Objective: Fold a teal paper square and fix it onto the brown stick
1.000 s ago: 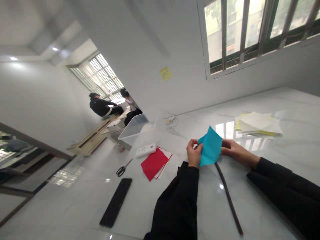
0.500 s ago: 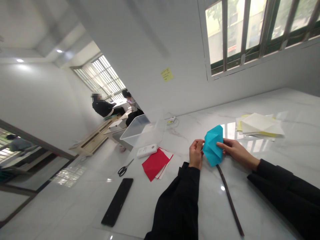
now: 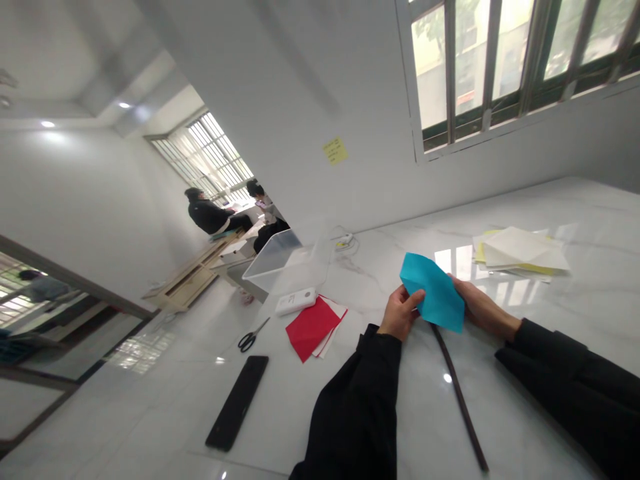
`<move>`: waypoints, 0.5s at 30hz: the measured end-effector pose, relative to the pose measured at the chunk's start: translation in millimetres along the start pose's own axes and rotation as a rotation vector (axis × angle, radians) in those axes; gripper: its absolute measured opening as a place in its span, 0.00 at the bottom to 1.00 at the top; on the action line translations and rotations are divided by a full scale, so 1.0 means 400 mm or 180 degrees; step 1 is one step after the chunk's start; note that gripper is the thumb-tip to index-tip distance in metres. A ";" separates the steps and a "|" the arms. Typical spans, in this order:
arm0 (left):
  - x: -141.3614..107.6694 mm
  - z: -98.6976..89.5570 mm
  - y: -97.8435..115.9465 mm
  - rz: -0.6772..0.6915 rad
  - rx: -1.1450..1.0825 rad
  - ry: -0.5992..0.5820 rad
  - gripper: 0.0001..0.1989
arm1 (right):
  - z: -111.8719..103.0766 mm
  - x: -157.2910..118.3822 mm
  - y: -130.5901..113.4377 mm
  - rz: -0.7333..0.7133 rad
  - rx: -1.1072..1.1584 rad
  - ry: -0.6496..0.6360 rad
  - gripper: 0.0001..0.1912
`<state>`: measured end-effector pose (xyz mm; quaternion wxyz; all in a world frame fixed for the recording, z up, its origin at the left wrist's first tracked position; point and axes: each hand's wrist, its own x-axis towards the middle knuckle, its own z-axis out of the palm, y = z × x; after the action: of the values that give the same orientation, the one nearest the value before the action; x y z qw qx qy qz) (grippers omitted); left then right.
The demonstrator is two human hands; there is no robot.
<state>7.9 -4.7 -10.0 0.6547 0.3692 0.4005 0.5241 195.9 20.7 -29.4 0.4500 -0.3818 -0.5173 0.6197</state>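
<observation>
Here we are at the marble desk [image 3: 530, 407], and a sheet of blue paper [image 3: 434, 292] is up off the surface, held between both hands! The left hand [image 3: 399, 313] pinches it at the lower left edge, while the right hand [image 3: 480, 310] grips the opposite side, fingers tucked behind the sheet, so the hands are apart with the paper clamped between them. Just below lies a long dark rod [image 3: 457, 407], its tip almost under the paper. Over to the left, red paper [image 3: 310, 327] sits on white sheets beside a white power bank [image 3: 295, 301], with scissors [image 3: 253, 335] and a black slab [image 3: 237, 403] nearby. A clear plastic box [image 3: 280, 263] stands farther along, and a stack of pale and yellow paper [image 3: 520, 250] waits on the far right!
</observation>
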 end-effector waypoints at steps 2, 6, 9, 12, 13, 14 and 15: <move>0.004 -0.001 -0.006 0.0139 -0.0049 0.0115 0.33 | 0.001 -0.001 -0.005 0.0232 0.0499 -0.0072 0.33; 0.010 -0.005 -0.007 0.0260 -0.0207 0.0325 0.31 | -0.002 -0.004 -0.034 0.0482 0.0773 -0.0173 0.37; 0.012 -0.008 -0.006 0.0264 -0.0270 0.0389 0.31 | -0.003 -0.007 -0.048 0.0514 0.0766 -0.0296 0.39; 0.014 -0.009 -0.012 0.0294 -0.0236 0.0386 0.30 | 0.000 -0.009 -0.039 0.0364 0.0578 -0.0072 0.30; 0.016 -0.010 -0.016 0.0313 -0.0193 0.0365 0.30 | 0.001 -0.010 -0.034 0.0269 0.0465 0.0070 0.27; 0.017 -0.011 -0.021 0.0336 -0.0131 0.0347 0.30 | 0.001 -0.010 -0.029 0.0169 0.0377 0.0212 0.25; 0.019 -0.012 -0.025 0.0360 -0.0060 0.0339 0.30 | 0.002 -0.010 -0.025 0.0088 0.0351 0.0326 0.25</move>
<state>8.5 1.2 -22.1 0.6052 0.3566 0.4083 0.5829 198.0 17.1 -19.5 0.4877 -0.3947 -0.4534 0.6331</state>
